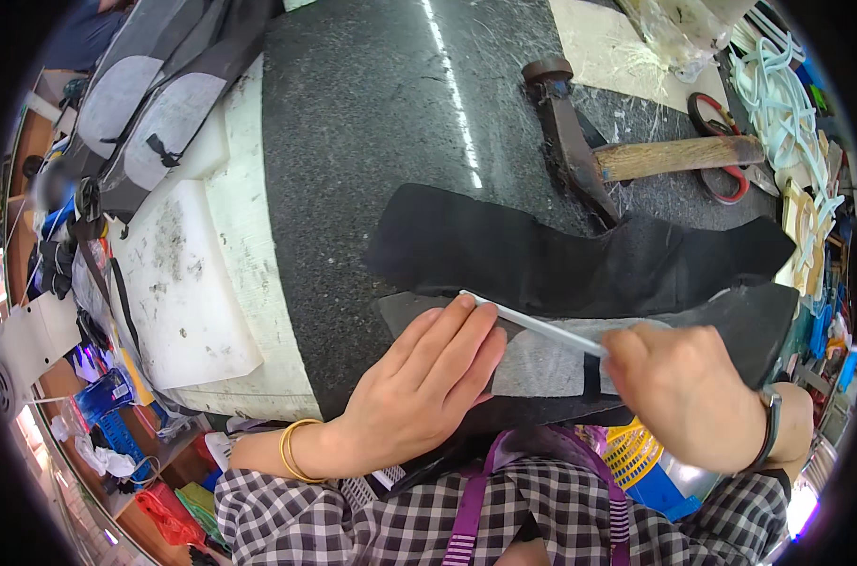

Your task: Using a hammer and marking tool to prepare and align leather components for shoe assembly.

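Note:
A curved black sheet piece [504, 245] lies on the dark stone slab [353, 141], its near edge meeting a dark grey piece with a pale grey patch [541, 363]. My left hand [419, 387] lies flat on the grey piece's left part, fingers stretched out toward the seam. A narrow, flat, whitish stick or strip [541, 327] slants across the pieces, its far end at my left fingertips. Closed around its near end is my right hand [688, 391]; I cannot tell whether it is a tool or a loose strip.
Beyond the black piece lies a hammer [673, 158] with a wooden handle, beside red-handled scissors [730, 184]. Pale blue strips [777, 99] pile up at the far right. To the left are a white board [183, 283] and several dark pieces with grey patches [169, 123].

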The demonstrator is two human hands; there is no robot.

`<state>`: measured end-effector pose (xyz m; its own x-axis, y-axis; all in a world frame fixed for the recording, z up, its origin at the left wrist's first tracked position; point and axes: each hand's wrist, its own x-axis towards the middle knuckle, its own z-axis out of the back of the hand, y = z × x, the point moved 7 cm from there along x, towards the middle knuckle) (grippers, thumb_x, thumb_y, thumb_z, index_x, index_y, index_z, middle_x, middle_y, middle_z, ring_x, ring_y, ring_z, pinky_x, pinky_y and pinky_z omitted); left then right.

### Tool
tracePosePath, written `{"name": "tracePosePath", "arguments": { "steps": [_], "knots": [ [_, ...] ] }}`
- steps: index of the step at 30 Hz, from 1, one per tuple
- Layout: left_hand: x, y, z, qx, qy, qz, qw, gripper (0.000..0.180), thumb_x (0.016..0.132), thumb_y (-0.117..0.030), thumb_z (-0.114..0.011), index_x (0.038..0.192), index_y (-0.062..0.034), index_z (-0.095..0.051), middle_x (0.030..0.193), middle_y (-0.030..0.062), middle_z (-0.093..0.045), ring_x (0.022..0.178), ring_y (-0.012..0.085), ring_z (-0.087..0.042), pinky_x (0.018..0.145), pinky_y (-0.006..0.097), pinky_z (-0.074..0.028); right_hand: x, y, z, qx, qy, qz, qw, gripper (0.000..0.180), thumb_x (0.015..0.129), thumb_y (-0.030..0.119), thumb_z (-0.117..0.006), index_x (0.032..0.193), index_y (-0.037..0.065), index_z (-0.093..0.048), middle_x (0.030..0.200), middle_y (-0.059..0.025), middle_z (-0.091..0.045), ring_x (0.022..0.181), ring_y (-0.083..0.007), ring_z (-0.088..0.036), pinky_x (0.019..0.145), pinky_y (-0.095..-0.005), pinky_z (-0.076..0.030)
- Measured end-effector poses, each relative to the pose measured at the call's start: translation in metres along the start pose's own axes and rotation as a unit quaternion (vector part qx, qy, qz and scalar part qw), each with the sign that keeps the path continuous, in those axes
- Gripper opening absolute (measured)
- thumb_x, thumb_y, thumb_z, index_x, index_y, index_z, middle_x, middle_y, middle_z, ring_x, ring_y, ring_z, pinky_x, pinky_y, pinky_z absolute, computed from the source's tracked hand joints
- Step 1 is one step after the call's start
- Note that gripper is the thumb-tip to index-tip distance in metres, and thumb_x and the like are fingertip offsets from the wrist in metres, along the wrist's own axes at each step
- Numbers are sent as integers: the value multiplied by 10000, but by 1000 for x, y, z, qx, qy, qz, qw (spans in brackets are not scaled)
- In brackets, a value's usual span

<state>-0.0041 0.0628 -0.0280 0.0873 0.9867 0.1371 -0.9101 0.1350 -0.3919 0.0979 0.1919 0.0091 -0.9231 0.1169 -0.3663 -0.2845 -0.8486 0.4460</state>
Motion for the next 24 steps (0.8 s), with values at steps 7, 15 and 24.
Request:
{"name": "tracePosePath", "arguments": {
  "steps": [7, 15, 24],
  "knots": [
    [11, -11, 5, -1, -12, 42, 999, 622, 674, -319, -748, 1181, 20, -625, 1285, 179, -553, 1205, 360, -537, 960, 456, -499, 16, -37, -4, 176, 33, -51, 983, 282, 918, 128, -610, 694, -39, -565, 613, -236, -562, 630, -432, -592, 544, -463, -468],
    [45, -54, 1, 125, 28, 15, 992, 415, 794, -220, -659, 1142, 7, -662, 1231, 140, -599, 1134, 274, -568, 955, 427, -474, 31, -38, -8, 96, 54, 3, 994, 196, 809, 82, -622, 650, -28, -592, 596, -231, -565, 586, -422, -608, 540, -450, -510],
    [42, -50, -7, 146, 86, -67, 983, 290, 846, -116, -576, 1098, -19, -683, 1251, 140, -639, 1191, 287, -598, 1018, 392, -455, -28, -65, -16, 155, 24, -68, 985, 294, 889, 216, -664, 715, 0, -566, 560, -206, -564, 573, -398, -615, 530, -453, -486]
  ]
}}
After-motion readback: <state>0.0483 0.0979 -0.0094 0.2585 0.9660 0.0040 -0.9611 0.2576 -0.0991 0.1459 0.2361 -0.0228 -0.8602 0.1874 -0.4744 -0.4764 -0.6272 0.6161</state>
